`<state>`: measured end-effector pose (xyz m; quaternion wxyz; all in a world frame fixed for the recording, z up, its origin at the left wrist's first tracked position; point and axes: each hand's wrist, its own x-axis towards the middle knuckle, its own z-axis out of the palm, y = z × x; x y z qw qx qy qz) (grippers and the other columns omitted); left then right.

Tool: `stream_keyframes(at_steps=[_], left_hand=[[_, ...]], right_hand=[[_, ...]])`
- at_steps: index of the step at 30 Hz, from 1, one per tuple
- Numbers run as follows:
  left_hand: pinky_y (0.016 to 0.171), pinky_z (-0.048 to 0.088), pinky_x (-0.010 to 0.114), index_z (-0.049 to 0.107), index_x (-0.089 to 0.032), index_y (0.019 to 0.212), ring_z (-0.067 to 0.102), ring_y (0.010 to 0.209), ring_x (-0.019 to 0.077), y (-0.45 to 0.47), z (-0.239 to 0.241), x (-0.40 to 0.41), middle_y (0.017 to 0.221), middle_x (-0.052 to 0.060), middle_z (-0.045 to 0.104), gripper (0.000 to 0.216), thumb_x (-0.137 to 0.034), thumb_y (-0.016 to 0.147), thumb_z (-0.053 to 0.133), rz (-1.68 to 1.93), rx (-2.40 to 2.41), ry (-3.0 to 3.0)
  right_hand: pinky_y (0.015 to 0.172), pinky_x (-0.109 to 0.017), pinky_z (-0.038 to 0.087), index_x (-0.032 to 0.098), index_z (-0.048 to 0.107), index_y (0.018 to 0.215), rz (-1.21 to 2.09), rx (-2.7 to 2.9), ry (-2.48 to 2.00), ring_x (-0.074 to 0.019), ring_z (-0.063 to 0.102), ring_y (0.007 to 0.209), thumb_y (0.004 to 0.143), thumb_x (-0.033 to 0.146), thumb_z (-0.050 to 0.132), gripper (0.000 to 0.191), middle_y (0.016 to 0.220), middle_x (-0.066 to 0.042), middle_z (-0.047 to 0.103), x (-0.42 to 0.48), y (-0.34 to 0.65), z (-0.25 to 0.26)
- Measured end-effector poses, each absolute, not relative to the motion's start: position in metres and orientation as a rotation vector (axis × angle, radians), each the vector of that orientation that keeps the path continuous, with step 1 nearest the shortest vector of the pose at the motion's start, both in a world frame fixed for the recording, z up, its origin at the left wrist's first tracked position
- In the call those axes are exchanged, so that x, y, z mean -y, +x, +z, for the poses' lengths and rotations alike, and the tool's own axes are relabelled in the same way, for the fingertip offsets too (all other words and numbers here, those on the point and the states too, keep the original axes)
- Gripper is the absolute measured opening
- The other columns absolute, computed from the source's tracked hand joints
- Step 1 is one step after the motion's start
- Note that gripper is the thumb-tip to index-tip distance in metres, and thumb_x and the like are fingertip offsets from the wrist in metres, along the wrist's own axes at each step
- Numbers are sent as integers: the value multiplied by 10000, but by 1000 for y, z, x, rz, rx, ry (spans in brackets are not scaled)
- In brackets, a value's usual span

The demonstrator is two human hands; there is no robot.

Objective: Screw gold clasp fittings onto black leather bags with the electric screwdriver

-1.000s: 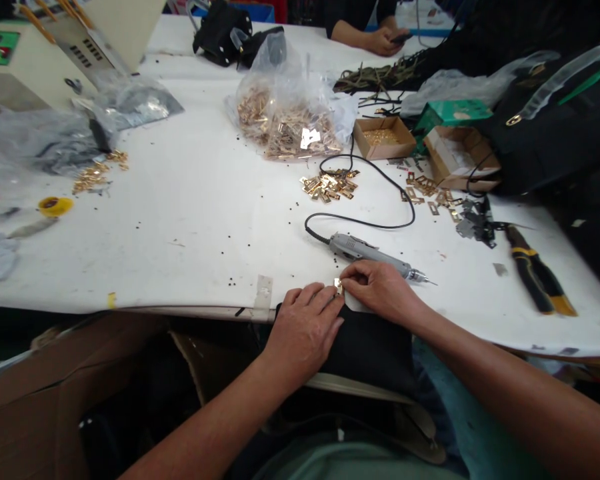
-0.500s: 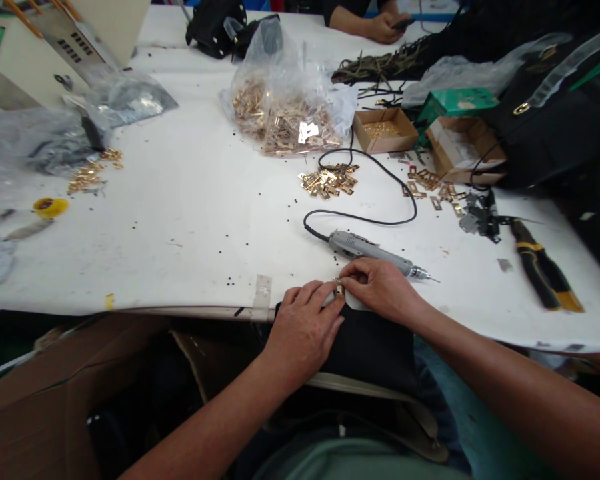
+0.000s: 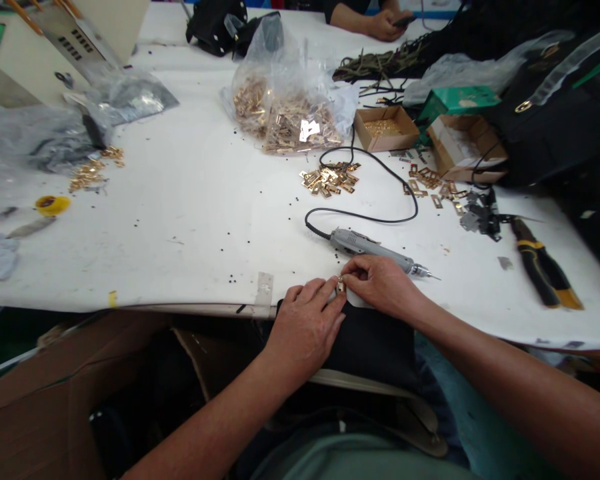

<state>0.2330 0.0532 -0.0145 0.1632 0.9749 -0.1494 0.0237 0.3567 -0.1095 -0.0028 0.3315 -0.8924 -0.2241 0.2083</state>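
Both my hands meet at the near edge of the white table, over a black fabric piece that lies across my lap. My left hand rests on the fabric with its fingertips pressed against a small gold metal fitting. My right hand pinches the same fitting from the right. A grey electric screwdriver lies on the table just behind my right hand, its black cord looping away.
A loose pile of gold fittings, a clear bag of them and two small cardboard boxes lie further back. Yellow-handled pliers lie at right. A beige machine stands far left. Another person's hand holds a phone.
My hands have stayed on the gold fitting at the table edge, with only small finger shifts. The view has drifted slightly.
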Motion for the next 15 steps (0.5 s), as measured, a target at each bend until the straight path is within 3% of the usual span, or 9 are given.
stream_keyframes(at_steps=[6,15], left_hand=[[1000,458,483,568,-278,1383,508,1329,281,233,-11,-53,1532,63,525,370,-283,1023,480,60,491,2842],[978,482,483,577,-258,1363,531,1303,289,233,-5,-50,1517,76,539,361,-291,1015,485,33,527,2905]], right_hand=[[637,-267,433,193,751,839,544,604,-2320,-153,638,684,844,201,650,101,758,10,726,111,356,-5],[640,-282,439,202,761,830,518,595,-2300,-164,638,691,849,222,674,91,756,8,723,112,356,-11]])
